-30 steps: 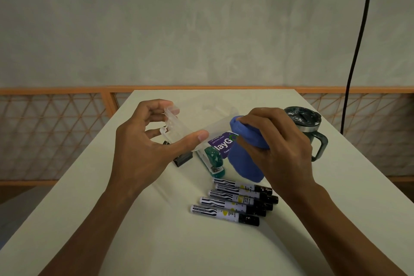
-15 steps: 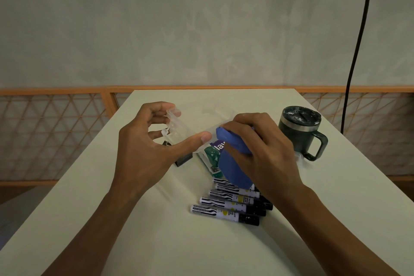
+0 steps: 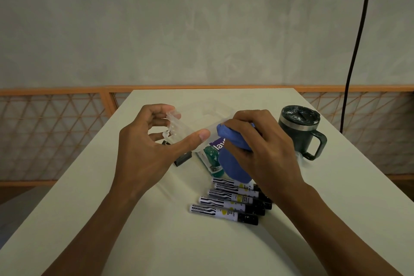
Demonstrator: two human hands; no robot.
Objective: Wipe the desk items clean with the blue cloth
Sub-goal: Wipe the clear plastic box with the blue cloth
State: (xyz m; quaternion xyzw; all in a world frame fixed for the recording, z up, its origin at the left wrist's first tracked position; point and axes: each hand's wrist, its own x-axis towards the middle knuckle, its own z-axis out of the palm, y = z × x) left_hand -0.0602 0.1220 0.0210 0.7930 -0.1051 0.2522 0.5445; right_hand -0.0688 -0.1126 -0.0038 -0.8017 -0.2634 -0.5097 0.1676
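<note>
Grip: left hand (image 3: pixel 143 154) on clear container (image 3: pixel 192 127); blue cloth (image 3: pixel 235 163) against it

A pale table (image 3: pixel 134 242) with a plain top runs away from the viewer. Five markers (image 3: pixel 226 205) lie side by side near its middle, with white barrels and black caps pointing right. Just beyond them lies a packet (image 3: pixel 211 157) holding something green, with a purple label, partly hidden. Left of it sits a small black block (image 3: pixel 182 159). A dark lidded mug (image 3: pixel 298 132) stands upright at the right, with its handle facing right.
</note>
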